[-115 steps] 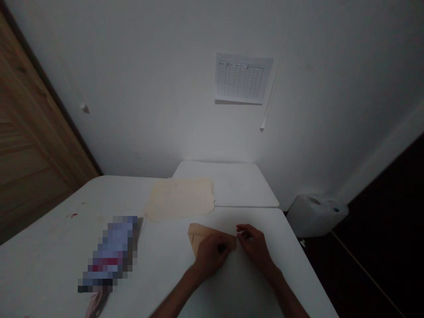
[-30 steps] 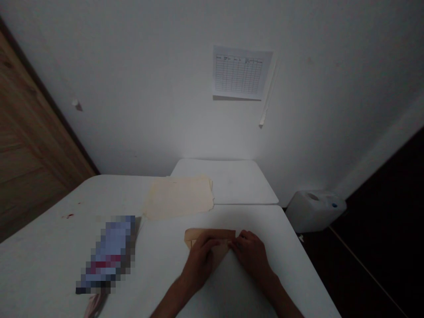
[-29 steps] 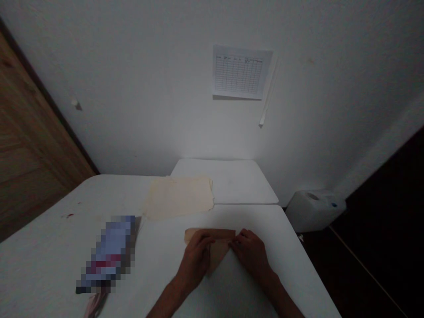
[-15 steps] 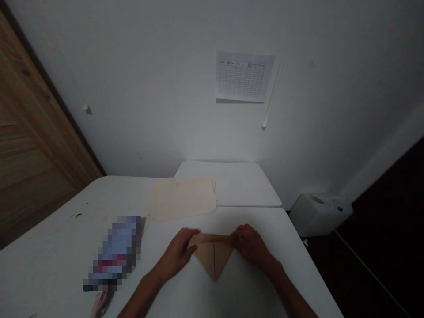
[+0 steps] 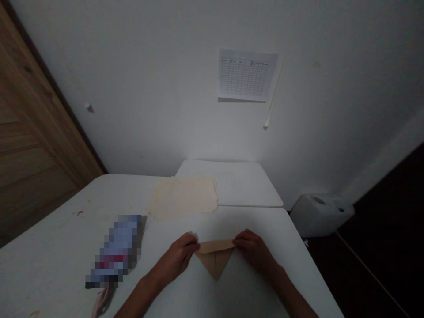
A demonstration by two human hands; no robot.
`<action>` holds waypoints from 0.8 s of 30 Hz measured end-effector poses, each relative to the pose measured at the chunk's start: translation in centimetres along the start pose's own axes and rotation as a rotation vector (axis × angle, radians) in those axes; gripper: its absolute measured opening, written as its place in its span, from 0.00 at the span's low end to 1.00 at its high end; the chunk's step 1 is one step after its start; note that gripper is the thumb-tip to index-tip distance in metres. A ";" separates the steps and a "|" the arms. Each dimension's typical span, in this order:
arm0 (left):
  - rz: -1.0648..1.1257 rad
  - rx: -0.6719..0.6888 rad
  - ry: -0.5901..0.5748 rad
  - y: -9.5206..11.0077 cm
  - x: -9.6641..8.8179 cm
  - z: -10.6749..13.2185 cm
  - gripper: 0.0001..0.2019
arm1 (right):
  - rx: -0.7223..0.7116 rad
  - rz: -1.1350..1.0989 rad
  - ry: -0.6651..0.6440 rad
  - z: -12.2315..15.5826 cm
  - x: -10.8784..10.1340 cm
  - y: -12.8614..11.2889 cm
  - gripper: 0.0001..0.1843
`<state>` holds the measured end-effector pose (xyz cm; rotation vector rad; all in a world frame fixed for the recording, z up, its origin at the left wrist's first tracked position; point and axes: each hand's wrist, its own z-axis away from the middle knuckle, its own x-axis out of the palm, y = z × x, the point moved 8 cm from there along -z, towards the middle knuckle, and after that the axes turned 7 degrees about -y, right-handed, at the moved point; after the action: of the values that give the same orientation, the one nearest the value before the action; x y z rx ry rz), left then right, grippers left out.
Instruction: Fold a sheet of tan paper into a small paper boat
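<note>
A brown sheet of paper, folded into a triangle pointing toward me, lies on the white table. A narrow flap runs along its far edge. My left hand pinches the paper's left corner with its fingers curled. My right hand pinches the right corner the same way. Both hands rest on the tabletop on either side of the paper.
A stack of cream sheets lies farther back on the table. A blurred-out object sits to the left. A smaller white table stands against the wall. A white container sits on the dark floor at right. A wooden door is at left.
My hands moved apart from the paper's middle to its two far corners. The paper now shows as a triangle, and the strip along its far edge has been folded over.
</note>
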<state>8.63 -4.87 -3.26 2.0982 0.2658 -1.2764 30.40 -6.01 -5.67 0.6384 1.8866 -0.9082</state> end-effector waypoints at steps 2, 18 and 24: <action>-0.031 -0.011 -0.052 0.3 0.1 0.1 0.15 | -0.049 0.072 -0.014 0.2 0.1 -0.4 0.12; -0.296 -0.133 -0.127 1.9 2.3 0.6 0.28 | -0.012 0.127 -0.154 1.2 -1.1 -3.3 0.15; -0.345 -0.153 -0.106 2.0 4.1 0.6 0.28 | 0.132 0.212 -0.005 0.5 -0.6 -4.0 0.07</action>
<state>11.22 -7.43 -6.11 1.9020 0.6805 -1.5072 27.94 -8.82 -3.92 0.8969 1.7259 -0.8988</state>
